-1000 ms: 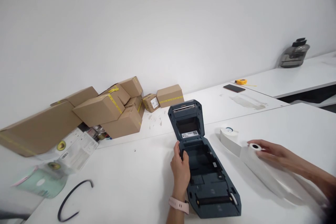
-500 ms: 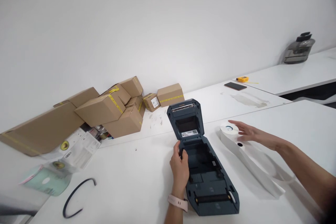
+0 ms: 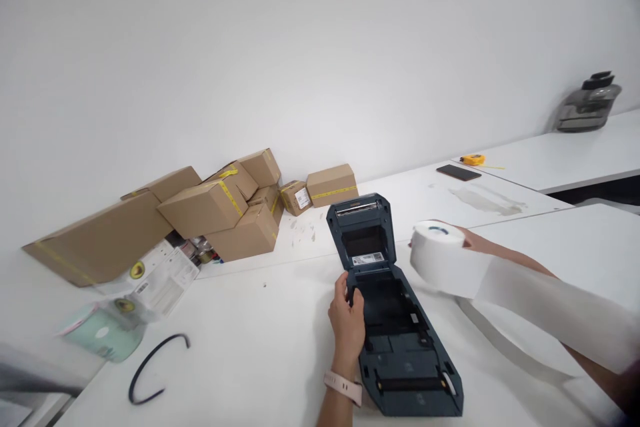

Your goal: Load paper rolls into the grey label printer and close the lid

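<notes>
A dark blue-grey label printer [image 3: 407, 347] rests on the white table with its lid [image 3: 361, 230] tipped back, baring an empty bay and a black roller near the front. My left hand [image 3: 346, 323], a pale watch strap at its wrist, is closed over the printer's left edge by the hinge. To the right, a white roll of label paper [image 3: 435, 257] is held up off the table. My right hand [image 3: 477, 242] grips it from behind, its fingers mostly hidden by the paper. A long loose strip trails from the roll toward the lower right.
Cardboard boxes [image 3: 200, 210] with yellow tape are piled against the wall. A mint-green pouch [image 3: 107, 333], plastic packets and a curved black strip [image 3: 145, 367] lie at left. A phone [image 3: 459, 173], yellow tape measure [image 3: 473, 160] and large water jug [image 3: 589, 107] are farther back right.
My right hand has closed on the paper roll and lifted it from the table, and the strip has swung up across the forearm. My left hand stays on the printer. The view has shifted slightly.
</notes>
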